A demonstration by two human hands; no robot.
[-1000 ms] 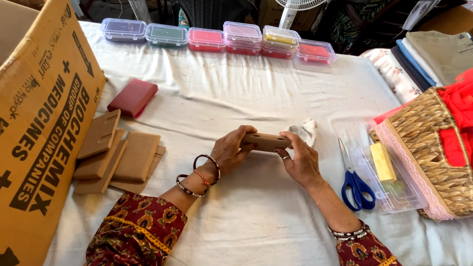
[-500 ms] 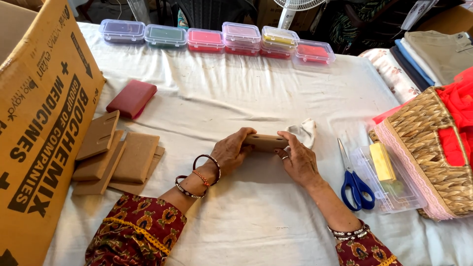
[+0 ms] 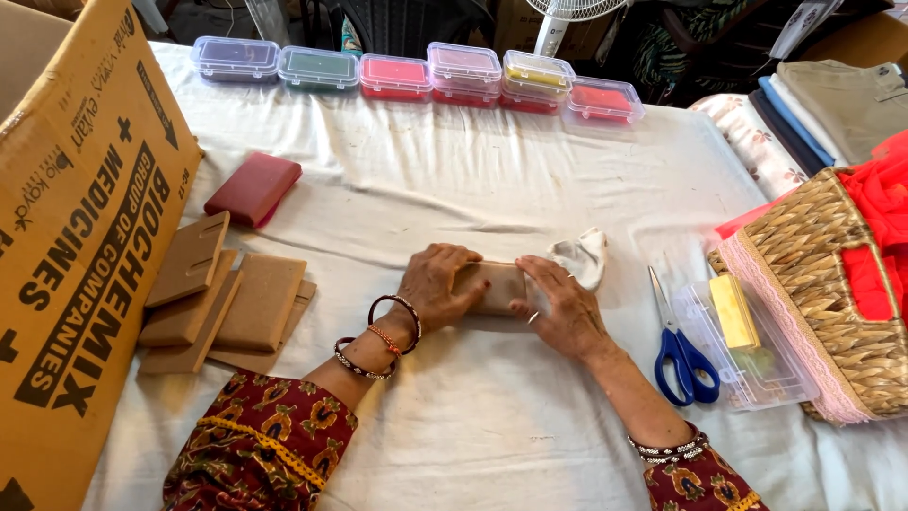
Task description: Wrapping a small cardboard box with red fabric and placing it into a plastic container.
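Head view: a small flat tan block (image 3: pixel 497 287), rectangular and board-like, lies on the white-clothed tabletop (image 3: pixel 454 189) near its middle, with both hands on it. The left hand (image 3: pixel 437 284) lies over its left end, fingers curled down across the top face and pressing it to the cloth. The right hand (image 3: pixel 560 308) lies over the right end, fingers spread flat and pressing along the near edge; neither hand pinches or lifts it. The block sits between the two palms, only its middle strip showing.

It looks stiff and light, like the stacked tan boards (image 3: pixel 227 303) at the left, with a matt surface that should not slip; it seems unlikely to bend or break. The short ends, or the long edges between thumb and fingers, look the best places to take hold.

Just behind the right hand lies a crumpled white cloth scrap (image 3: pixel 582 255), touching or nearly touching the block. Blue-handled scissors (image 3: pixel 683 343) lie to the right, near a clear plastic tray (image 3: pixel 757 364) and a woven basket (image 3: pixel 832 284).
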